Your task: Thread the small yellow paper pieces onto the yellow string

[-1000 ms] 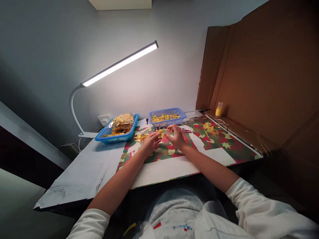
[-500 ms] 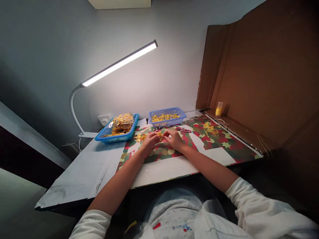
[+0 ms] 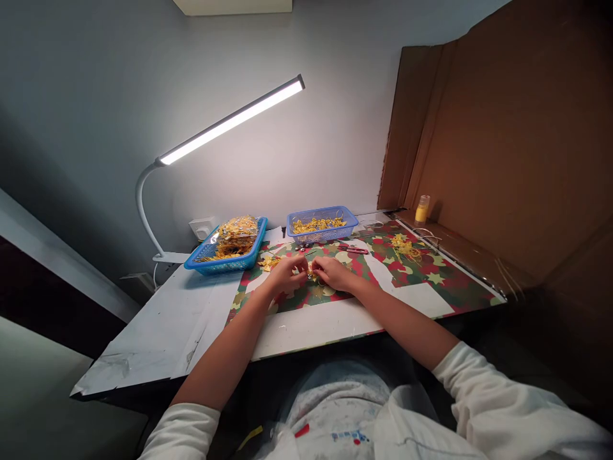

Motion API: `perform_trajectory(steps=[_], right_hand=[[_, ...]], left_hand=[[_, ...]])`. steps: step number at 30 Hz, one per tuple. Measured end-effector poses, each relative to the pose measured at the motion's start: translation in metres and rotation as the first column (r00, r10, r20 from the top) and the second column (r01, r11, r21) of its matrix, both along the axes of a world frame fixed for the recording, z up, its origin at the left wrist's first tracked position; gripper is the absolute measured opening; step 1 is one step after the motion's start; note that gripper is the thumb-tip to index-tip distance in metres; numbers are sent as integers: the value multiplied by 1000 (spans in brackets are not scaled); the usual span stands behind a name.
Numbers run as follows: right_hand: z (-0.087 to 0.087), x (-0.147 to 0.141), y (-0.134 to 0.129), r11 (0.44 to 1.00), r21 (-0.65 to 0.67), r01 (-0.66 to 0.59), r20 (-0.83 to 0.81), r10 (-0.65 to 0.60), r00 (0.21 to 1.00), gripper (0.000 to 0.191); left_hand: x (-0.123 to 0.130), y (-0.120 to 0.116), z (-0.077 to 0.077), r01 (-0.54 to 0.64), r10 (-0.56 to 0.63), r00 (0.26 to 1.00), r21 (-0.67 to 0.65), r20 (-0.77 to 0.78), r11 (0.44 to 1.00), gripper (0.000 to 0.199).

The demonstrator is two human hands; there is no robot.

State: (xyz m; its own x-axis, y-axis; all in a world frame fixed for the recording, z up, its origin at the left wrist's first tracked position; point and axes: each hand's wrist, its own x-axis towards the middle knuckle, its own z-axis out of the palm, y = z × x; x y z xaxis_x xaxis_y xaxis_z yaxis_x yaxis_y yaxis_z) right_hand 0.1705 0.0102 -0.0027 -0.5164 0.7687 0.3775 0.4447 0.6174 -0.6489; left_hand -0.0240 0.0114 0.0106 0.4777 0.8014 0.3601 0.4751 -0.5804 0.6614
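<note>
My left hand (image 3: pixel 288 275) is low over the camouflage-patterned sheet, its fingers curled towards my right hand. Whether it pinches anything is too small to make out. My right hand (image 3: pixel 332 273) has its fingertips pressed together on a small yellow piece (image 3: pixel 310 275), mostly hidden between the hands. Just left of my left hand lie loose yellow leaf-like pieces (image 3: pixel 269 262). Beyond my hands are pink-handled snips (image 3: pixel 353 250) and a few small shiny bits (image 3: pixel 301 248).
A blue basket (image 3: pixel 249 260) of golden pieces with a plastic bag stands at left, a lilac-blue basket (image 3: pixel 323 237) of yellow strands behind. Tangled yellow cord (image 3: pixel 406 248) lies right. A lamp (image 3: pixel 234 121) leans overhead; a yellow-filled bottle (image 3: pixel 422 209) stands by the cardboard (image 3: pixel 517 147).
Both hands have come down slightly towards the sheet. My left hand has turned and its fingers curled more, and the yellow piece between the hands shows less.
</note>
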Motion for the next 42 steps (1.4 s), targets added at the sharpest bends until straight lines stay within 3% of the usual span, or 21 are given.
perform_trajectory(steps=[13, 17, 22, 28, 33, 37, 40, 42], right_hand=[[-6, -3, 4, 1000, 27, 6, 82, -8, 997, 6], [-6, -2, 4, 996, -73, -45, 0, 45, 999, 8], [-2, -1, 3, 953, -291, -85, -154, 41, 987, 11], [1, -3, 5, 914, -379, -142, -283, 32, 959, 20], [1, -3, 6, 902, -403, -154, -327, 15, 945, 24], [1, -2, 6, 920, -372, -122, -337, -12, 941, 25], [0, -2, 6, 930, -350, -112, -364, -25, 931, 24], [-1, -3, 6, 932, -344, -111, -388, -33, 921, 24]], left_hand=[[-2, 2, -5, 13, -14, 995, -18, -94, 1000, 6], [1, 1, -5, -23, 12, 988, -75, -152, 997, 16], [4, -1, -2, -36, 29, 999, -150, -43, 988, 22], [5, -2, 3, -26, 31, 999, -149, 33, 988, 29], [6, 2, 0, -22, 32, 997, -140, 66, 990, 32], [7, 6, -6, -76, 105, 977, -152, 188, 985, 34], [8, 5, -7, -126, 182, 949, -221, 256, 967, 40], [10, 2, -6, -99, 181, 943, -285, 277, 953, 42]])
